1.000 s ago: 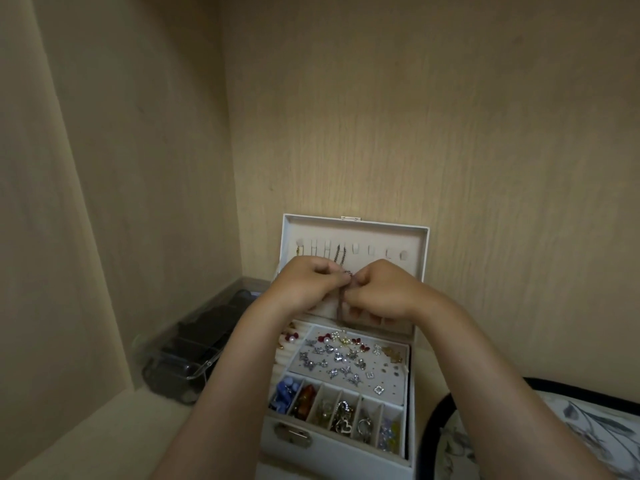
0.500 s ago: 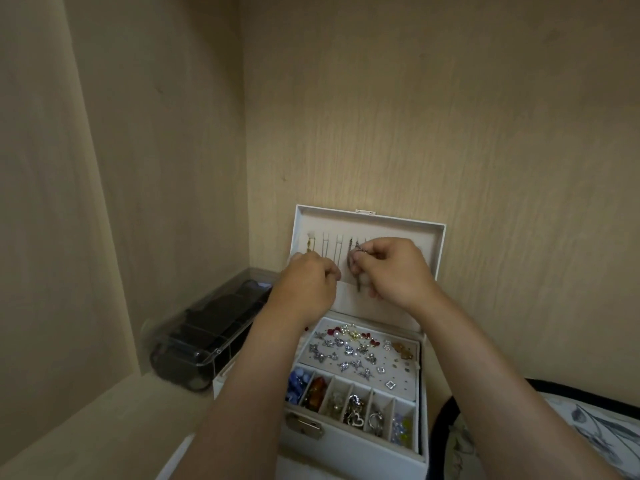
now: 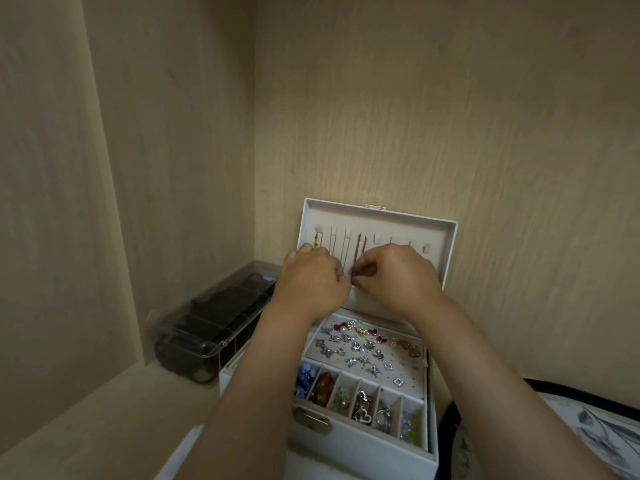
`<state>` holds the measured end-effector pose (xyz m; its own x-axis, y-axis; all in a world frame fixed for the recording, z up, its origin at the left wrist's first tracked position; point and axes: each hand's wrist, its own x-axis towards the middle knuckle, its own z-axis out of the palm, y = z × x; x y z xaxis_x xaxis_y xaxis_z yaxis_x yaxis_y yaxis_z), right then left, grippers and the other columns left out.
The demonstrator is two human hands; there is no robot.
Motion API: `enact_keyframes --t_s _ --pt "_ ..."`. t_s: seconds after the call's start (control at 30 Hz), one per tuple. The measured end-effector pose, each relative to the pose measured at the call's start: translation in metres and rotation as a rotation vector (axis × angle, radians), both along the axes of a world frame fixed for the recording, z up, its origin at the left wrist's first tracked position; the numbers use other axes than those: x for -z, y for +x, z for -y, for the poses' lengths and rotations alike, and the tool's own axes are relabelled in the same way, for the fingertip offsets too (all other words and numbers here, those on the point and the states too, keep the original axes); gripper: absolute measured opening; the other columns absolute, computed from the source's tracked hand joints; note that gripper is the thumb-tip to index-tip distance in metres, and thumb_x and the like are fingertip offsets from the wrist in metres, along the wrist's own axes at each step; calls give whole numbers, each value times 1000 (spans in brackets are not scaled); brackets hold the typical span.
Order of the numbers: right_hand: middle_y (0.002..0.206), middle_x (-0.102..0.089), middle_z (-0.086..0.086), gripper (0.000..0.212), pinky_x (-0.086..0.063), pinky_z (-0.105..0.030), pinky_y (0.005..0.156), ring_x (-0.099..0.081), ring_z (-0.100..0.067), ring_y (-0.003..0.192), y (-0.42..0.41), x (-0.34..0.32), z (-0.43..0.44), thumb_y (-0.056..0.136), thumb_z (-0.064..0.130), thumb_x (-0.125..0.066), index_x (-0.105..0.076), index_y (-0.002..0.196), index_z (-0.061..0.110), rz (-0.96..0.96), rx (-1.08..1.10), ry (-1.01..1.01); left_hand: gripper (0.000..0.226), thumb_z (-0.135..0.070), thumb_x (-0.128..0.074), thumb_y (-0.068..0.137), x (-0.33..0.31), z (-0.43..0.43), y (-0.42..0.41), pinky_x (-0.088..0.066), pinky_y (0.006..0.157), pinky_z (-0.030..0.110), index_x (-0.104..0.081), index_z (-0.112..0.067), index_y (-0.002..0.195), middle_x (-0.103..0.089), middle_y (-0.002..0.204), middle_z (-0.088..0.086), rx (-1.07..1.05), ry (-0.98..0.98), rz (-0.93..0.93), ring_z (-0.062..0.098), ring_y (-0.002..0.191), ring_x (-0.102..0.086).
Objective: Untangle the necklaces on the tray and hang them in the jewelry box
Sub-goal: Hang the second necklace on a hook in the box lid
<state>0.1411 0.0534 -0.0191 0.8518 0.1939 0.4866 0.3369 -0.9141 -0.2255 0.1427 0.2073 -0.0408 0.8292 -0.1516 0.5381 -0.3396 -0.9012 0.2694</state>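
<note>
I count four chains (image 3: pixel 334 245) hung at the jewelry box lid (image 3: pixel 415 227) left end. Right hand (image 3: pixel 398 284) pinches dark chain (image 3: pixel 361 249); left hand (image 3: pixel 311 284) curled alongside, grip unclear. Remaining hooks (image 3: pixel 427 250) bare; tray (image 3: pixel 595 422) mostly hidden.

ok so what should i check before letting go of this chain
1. Lid open and upright: ok.
2. Dark chain hangs from a hook in the lid: ok.
3. Right hand pinches the chain's lower end: ok.
4. Left hand also grips it: cannot tell, its fingers hide the contact.
5. Dark chain apart from the pale chains beside it: ok.
6. Free hooks to its right: ok.
</note>
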Motion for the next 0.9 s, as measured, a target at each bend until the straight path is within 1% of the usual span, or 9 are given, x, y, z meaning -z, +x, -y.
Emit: enact_keyframes --t_s 0.1,0.2,0.3,0.37,0.47,0.57,0.67,0.8,0.9 --pt "96 -74 13 15 -53 -28 74 -66 -12 93 -2 -4 0 86 33 -66 -77 98 33 -4 18 -76 22 -30 -49 92 -1 0 0 -35 97 36 -70 -23 94 -62 98 -5 12 -18 -30 17 103 -45" --pt "94 -73 11 19 -54 -31 75 -66 -15 92 -5 -3 0 87 36 -61 -76 97 32 -103 -16 -125 21 -31 -51 91 -3 0 -1 -35 96 35 -71 -25 96 -62 97 -7 34 -39 -36 14 101 -44" --pt "96 -74 12 20 -56 -34 80 -66 -11 93 -7 -3 8 86 35 -63 -76 100 32 -161 -59 -31 19 -31 -55 88 -7 5 -3 -38 92 35 -69 -27 100 -61 101 -7 73 -69 -64 13 100 -42" --pt "98 -75 13 20 -56 -35 86 -67 -9 95 -10 -5 19 85 35 -65 -76 101 32 -138 -84 61 20 -30 -57 86 -12 12 -7 -45 86 35 -67 -26 102 -62 102 -6 117 -109 -89 14 102 -47" --pt "98 -75 14 18 -52 -26 87 -66 -4 95 -22 -10 45 86 34 -69 -78 102 31 -132 -110 139 13 -30 -56 87 -20 29 -17 -47 71 30 -66 -29 95 -63 94 -10 175 -156 -134 13 91 -57" --pt "97 -73 15 19 -45 -15 80 -64 1 91 -44 -9 81 87 28 -72 -78 105 27 -168 -128 159 12 -31 -54 89 -27 52 -31 -49 69 29 -65 -30 92 -63 89 -12 242 -186 -183 10 83 -59" --pt "95 -69 17 18 -40 -7 74 -62 5 88 -71 -3 122 88 25 -71 -77 105 25 -225 -107 120 13 -31 -54 88 -27 83 -49 -51 72 29 -66 -29 93 -65 88 -11 337 -145 -205 9 82 -60" --pt "89 -66 24 16 -40 -7 70 -60 16 79 -109 9 170 88 23 -72 -76 103 29 -342 -80 89 16 -32 -56 88 -11 128 -74 -53 80 34 -66 -25 98 -67 95 -7 454 -4 -249 14 87 -62" --pt "85 -71 18 11 -44 -8 67 -63 10 74 -131 20 197 88 24 -73 -78 97 29 -451 -59 60 14 -30 -58 87 5 152 -85 -52 77 30 -67 -26 97 -67 94 -9 505 82 -303 12 86 -62"
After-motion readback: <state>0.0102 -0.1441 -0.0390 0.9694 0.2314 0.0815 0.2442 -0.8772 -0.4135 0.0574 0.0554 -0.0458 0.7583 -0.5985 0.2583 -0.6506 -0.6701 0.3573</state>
